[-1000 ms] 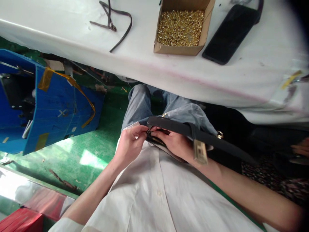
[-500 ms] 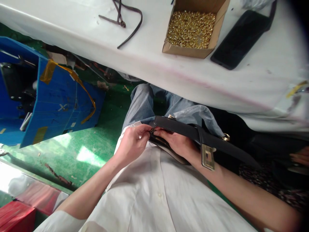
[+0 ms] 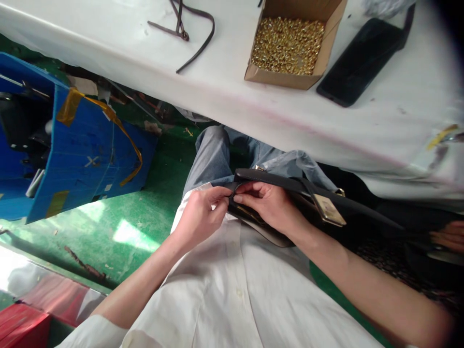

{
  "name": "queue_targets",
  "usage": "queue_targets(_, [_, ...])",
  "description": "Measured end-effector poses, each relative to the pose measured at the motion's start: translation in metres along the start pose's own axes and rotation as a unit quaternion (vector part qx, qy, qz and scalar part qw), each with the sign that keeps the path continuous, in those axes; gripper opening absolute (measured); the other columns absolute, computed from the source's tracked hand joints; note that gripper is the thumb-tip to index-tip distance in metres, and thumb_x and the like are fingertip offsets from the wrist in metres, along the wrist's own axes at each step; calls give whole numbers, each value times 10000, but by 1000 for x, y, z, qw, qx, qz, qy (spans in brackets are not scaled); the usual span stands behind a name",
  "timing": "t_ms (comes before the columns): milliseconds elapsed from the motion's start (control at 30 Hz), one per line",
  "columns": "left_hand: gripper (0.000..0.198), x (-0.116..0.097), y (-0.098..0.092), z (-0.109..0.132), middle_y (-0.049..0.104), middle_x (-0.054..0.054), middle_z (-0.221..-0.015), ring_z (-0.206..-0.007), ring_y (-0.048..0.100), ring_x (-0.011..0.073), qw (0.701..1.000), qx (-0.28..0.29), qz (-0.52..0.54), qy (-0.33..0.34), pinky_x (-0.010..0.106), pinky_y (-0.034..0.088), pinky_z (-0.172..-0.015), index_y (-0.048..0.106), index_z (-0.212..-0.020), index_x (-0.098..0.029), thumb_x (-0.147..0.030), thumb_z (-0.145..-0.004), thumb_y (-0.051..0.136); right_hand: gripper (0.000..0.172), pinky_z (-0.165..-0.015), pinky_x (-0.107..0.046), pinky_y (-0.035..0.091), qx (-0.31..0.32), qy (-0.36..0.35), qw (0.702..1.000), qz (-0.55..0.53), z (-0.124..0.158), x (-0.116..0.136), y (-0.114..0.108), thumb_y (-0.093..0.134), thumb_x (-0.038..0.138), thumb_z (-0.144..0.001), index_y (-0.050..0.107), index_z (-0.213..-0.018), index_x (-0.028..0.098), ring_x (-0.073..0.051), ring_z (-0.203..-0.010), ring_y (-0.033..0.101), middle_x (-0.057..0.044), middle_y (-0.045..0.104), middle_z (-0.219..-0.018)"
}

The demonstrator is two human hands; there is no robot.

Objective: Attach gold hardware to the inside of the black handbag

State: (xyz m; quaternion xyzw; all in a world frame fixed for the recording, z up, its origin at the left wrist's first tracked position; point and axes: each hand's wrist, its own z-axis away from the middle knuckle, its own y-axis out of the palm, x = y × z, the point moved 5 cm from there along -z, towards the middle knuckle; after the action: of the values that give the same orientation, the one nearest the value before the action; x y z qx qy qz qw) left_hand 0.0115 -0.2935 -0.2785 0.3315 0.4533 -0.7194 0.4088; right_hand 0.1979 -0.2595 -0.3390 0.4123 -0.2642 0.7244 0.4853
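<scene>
Bag [image 3: 282, 181], black, gold-toned clasp [image 3: 329, 210], left fingers [image 3: 218, 193] and right fingers [image 3: 248, 199] gripping its edge

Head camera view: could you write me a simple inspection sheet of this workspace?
Surface: white-covered table, stained pinkish near its edge.
Job's things: black handbag with gold clasp, at the lap.
Clutter: cardboard box of gold metal pieces, black smartphone, thin dark strap.
Hands: left hand and right hand pinch at the handbag's end; piece between fingertips unclear.
Cables: nothing seen.
Surroundings: blue bin holding dark items, green floor, another person's hand.
</scene>
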Motion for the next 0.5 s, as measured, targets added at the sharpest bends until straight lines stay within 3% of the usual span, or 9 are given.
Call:
queue_targets(133, [287,8,3,-1,837,4,-1009,-925,758,232,998,-5,48,-31,312,563,-779,881,-1122,-275,-176,-1027,630,248,-937,-435,651,-28,-58,991,121,10,22,-2,823,474,-983,814,-969,227,-266,-920,773,-56,842,-962])
queue_targets(233, [276,11,5,-1,854,9,-1032,-948,778,246,997,-12,70,-42,317,588,-787,894,-1124,-272,-194,-1028,647,140,-1080,-496,610,-59,-157,954,248,28,39,2,711,334,-1082,836,-1071,274,-300,-1070,789,-50,855,-1103])
queue_targets(367, [279,12,6,0,865,16,-1080,-983,791,255,992,-13,114,-45,322,607,-819,904,-1120,-268,-176,-1012,664,271,-1243,-509,541,-42,-244,912,326,50,47,10,658,246,-1111,803,-1334,300,-317,-1304,746,-55,798,-1379])
queue_targets(500, [291,11,5,0,853,11,-1012,-939,773,243,993,-31,107,-49,308,580,-773,906,-1092,-265,-157,-1013,647,389,-1244,-512,550,-16,-265,881,392,55,44,17,655,193,-1102,727,-1471,291,-318,-1334,722,-63,758,-1438])
